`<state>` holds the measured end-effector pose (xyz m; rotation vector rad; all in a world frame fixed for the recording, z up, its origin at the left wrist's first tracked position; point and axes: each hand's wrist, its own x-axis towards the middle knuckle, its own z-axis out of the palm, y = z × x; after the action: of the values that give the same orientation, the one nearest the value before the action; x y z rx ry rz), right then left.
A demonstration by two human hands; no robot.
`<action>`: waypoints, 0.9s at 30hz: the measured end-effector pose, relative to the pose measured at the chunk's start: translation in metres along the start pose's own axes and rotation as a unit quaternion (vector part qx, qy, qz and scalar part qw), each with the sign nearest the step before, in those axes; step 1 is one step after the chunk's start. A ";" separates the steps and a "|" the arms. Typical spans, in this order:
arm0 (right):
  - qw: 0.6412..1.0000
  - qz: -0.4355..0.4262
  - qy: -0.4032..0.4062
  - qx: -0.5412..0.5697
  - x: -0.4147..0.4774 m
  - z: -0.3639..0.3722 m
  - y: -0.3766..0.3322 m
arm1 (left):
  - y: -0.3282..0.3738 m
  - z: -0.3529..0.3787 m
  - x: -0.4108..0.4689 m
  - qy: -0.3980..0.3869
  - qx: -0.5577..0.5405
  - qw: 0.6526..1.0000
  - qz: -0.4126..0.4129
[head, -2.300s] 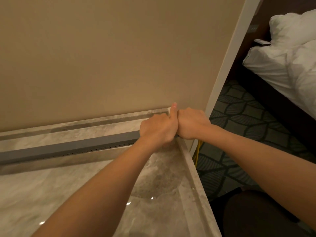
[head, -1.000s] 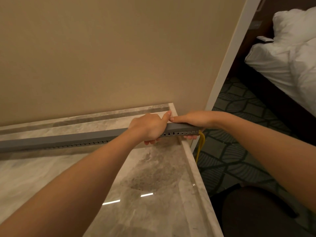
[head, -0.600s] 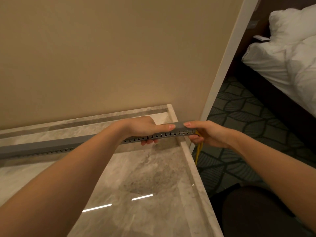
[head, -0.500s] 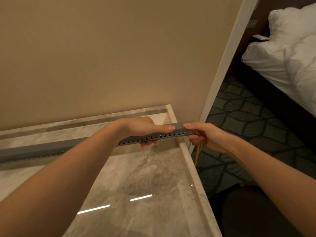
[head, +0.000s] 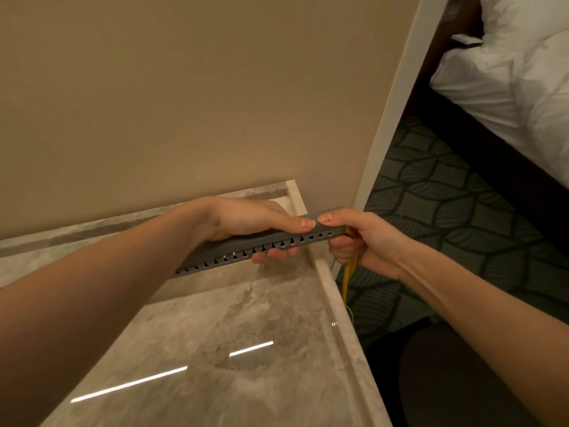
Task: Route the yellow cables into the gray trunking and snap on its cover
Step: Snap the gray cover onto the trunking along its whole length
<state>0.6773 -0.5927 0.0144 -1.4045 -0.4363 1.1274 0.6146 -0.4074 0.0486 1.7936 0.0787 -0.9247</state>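
Note:
The gray trunking (head: 246, 251), a long bar with a row of keyhole slots along its near side, is lifted at its right end above the marble counter (head: 246, 318). My left hand (head: 249, 223) grips it from above, thumb on top and fingers curled under. My right hand (head: 360, 238) holds its right end, thumb on top. The yellow cables (head: 349, 272) come out of that end, pass through my right hand and hang down beside the counter's edge. My left forearm hides the trunking's left part.
A beige wall (head: 184, 103) rises right behind the counter. To the right are a white door frame (head: 391, 112), patterned dark carpet (head: 446, 211) and a bed with white bedding (head: 517, 81). A dark round seat (head: 455, 380) stands at the lower right.
The trunking's right end has come up off the counter and tilted, showing its slotted side. My hands went from pressing on it to gripping it, and my right hand now holds the cables.

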 end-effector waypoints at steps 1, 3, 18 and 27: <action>1.000 -0.006 0.006 0.011 0.001 0.001 0.002 | -0.001 0.000 0.001 -0.001 -0.007 1.000 0.007; 0.999 -0.019 0.016 0.035 0.003 0.002 0.007 | -0.002 0.002 0.001 0.003 -0.014 1.000 0.016; 0.985 -0.134 0.010 -0.112 -0.002 0.003 0.016 | -0.001 0.006 -0.009 0.021 0.045 0.997 0.066; 0.794 -0.039 0.079 -0.601 0.011 0.039 -0.060 | 0.012 0.019 -0.004 0.040 0.050 0.991 0.121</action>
<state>0.6716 -0.5501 0.0726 -2.5130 -1.2037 0.5809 0.6065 -0.4270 0.0579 1.8850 -0.1352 -0.6937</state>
